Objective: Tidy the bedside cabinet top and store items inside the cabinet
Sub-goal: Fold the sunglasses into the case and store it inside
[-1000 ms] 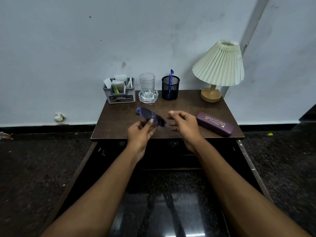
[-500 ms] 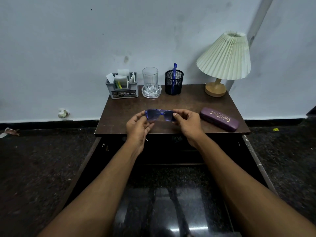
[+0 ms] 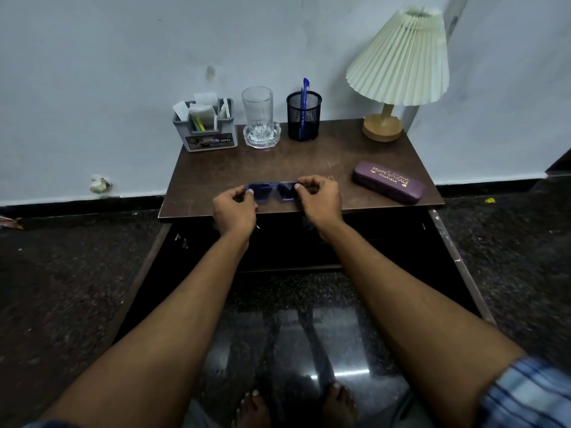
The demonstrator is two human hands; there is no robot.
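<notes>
Small dark-brown cabinet top [image 3: 309,162] stands vs. a pale grey-white wall [image 3: 92,72]. The wood is scuffed, w/ faint scratches near the middle. The L hand [image 3: 234,208] and R hand [image 3: 321,202] hold the blue sunglasses [image 3: 272,189] btwn them near the front edge, lenses level. Each hand pinches one end of the frame w/ thumb and curled fingers. Can't tell if the frame touches the wood or hangs just over it.

Back row, L to R:
- grey organiser [image 3: 205,126] w/ paper bits and a yellow-green marker
- clear glass [image 3: 258,109] on a glass coaster [image 3: 262,139]
- black mesh cup [image 3: 303,115] w/ a blue pen [image 3: 304,91] upright in it
- lamp [image 3: 401,57] w/ pleated cream shade and wood base, at the back R corner

A purple specs case [image 3: 388,181] lies closed at an angle on the R side, near the R hand but apart from it.

Below the top the cabinet front is open and dark inside. Door panels swing out on the L [image 3: 145,273] and R [image 3: 457,261].

The floor [image 3: 61,288] is dark speckled stone, glossy, w/ a light glare at the bottom centre. A black skirting [image 3: 77,203] runs along the wall foot. A crumpled scrap [image 3: 99,184] sits at the wall on the L, and a small yellow bit [image 3: 489,200] lies on the floor on the R. Bare feet [image 3: 253,409] show at the bottom, and a blue striped sleeve [image 3: 525,393] on the R arm.
</notes>
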